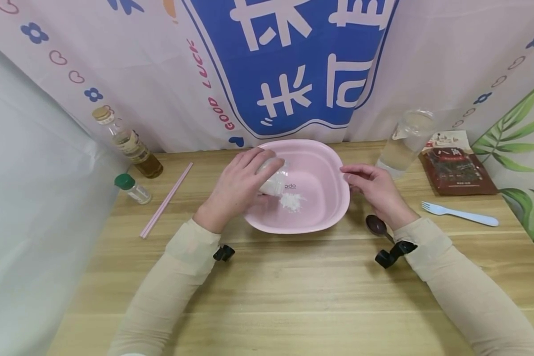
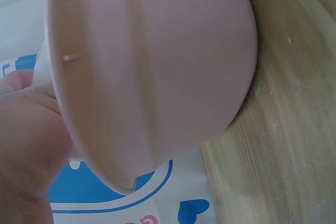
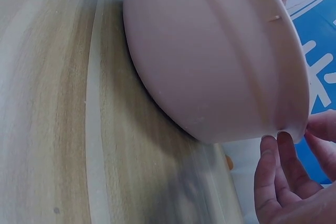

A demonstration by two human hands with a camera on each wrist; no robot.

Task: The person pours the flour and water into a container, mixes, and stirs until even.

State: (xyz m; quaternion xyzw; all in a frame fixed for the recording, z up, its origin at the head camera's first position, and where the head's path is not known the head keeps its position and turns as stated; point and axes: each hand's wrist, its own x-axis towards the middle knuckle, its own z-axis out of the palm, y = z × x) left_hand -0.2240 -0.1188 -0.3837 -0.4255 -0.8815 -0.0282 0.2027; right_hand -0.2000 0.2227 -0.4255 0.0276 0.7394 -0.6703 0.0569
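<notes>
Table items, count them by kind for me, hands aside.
Bottles and jars: 4 (oil bottle, green-capped shaker, tipped jar, clear bottle)
Utensils: 3 (chopsticks, spoon, fork)
Bowl: 1
Packet: 1
Total: 9

The wooden desk (image 1: 293,277) carries a pink basin (image 1: 329,217), bottles (image 1: 133,148), chopsticks (image 1: 165,200), spoon (image 1: 376,225), fork (image 1: 460,213), cup (image 1: 405,141) and packet (image 1: 458,165).

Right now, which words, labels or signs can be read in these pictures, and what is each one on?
"GOOD LUCK": red letters on the backdrop cloth.
"odo": grey letters inside the pink basin, the start hidden by the small jar in the left hand.
Large white characters on the cloth's blue panel: cut off.
Brown packet: print too small to read.
</notes>
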